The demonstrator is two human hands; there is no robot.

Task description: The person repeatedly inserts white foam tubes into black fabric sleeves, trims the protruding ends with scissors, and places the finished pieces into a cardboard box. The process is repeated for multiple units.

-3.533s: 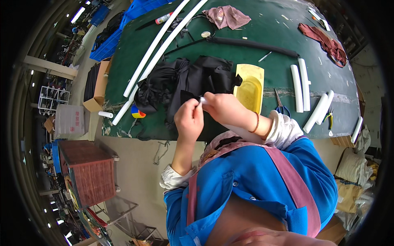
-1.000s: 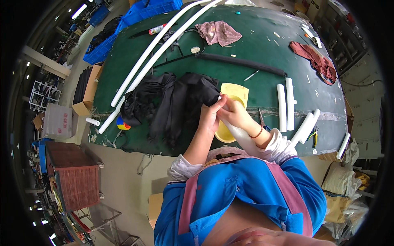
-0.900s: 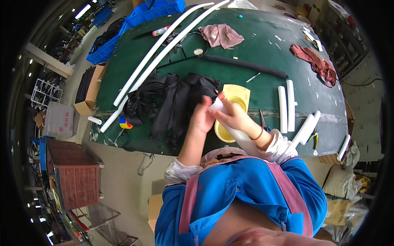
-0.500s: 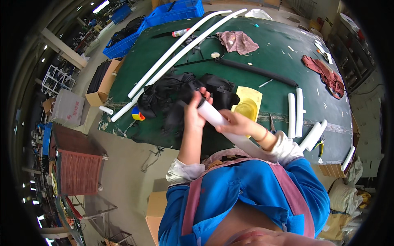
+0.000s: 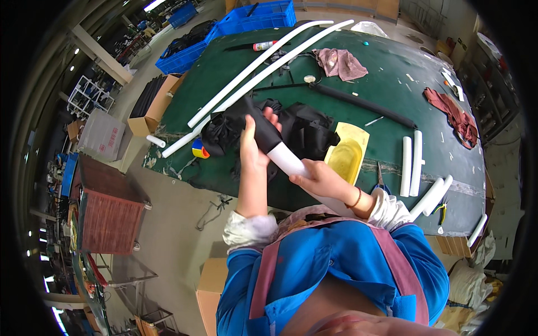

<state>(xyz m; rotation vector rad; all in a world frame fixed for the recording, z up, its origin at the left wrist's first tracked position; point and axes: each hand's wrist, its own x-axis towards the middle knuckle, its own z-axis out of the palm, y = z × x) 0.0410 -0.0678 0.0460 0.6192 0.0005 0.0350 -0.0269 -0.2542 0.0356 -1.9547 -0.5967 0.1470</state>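
A white foam tube (image 5: 287, 161) slants across in front of my chest, its near end hidden behind my right forearm. Over its far end sits a black fabric sleeve (image 5: 264, 130), covering that end. My left hand (image 5: 253, 148) is wrapped round the sleeve, fingers curling over its far side. Lower down, my right hand (image 5: 328, 180) grips the bare white part of the tube. Just beyond the hands lies a heap of black fabric (image 5: 305, 130). A yellow tray (image 5: 361, 134) stands to the right of the heap.
Two long white tubes (image 5: 224, 101) cross the green table (image 5: 386, 73) at left. Short tubes (image 5: 407, 166), scissors (image 5: 381, 178) and yellow-handled pliers (image 5: 443, 211) lie at right. A black-covered tube (image 5: 364, 105) and cloths (image 5: 341, 64) lie farther back. Blue crates (image 5: 255, 19) stand beyond.
The black sleeve now covers more of the white tube's far end. My left hand has shifted a little left and holds the sleeve; my right hand has slid slightly toward me.
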